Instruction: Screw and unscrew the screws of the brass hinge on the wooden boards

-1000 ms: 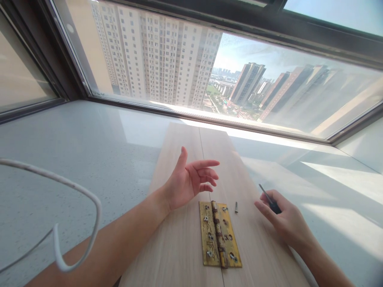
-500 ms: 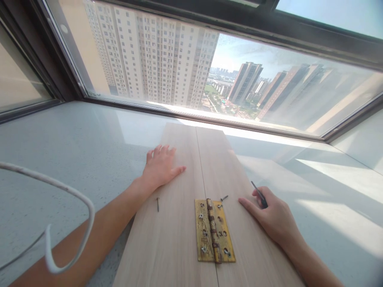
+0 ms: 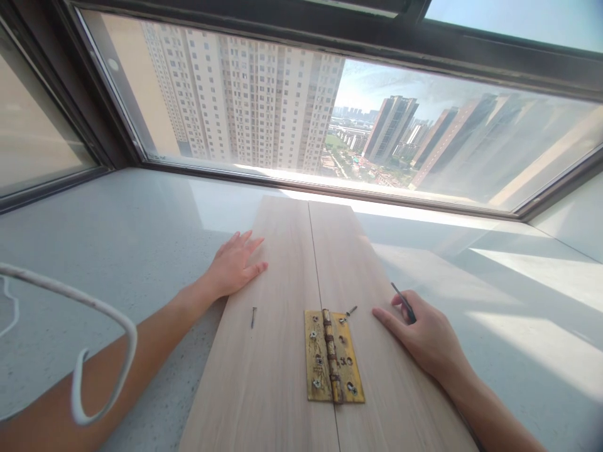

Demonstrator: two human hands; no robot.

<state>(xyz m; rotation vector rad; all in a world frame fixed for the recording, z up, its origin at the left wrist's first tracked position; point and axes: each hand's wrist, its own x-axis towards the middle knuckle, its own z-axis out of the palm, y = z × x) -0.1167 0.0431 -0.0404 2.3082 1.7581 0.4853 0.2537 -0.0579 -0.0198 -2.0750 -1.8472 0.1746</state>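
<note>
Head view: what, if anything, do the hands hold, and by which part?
The right hand holds a screwdriver by its dark handle; the left hand, nothing.

No legible text, pretty much
Those dark marks on the yellowish hinge [image 3: 333, 356], left leaf, can't be made out as letters or numbers; the far tower [image 3: 240, 94] has nothing readable either.

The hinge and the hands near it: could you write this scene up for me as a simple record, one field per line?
Hinge: yellowish, worn, lying across a seam in the pale wood
Left hand: open, by the wood's left edge
Right hand: holding a slim, dark-handled tool, probably a screwdriver
Loose screws: one left of the hinge, one by its upper right corner
Background: window, tall buildings outside
</note>
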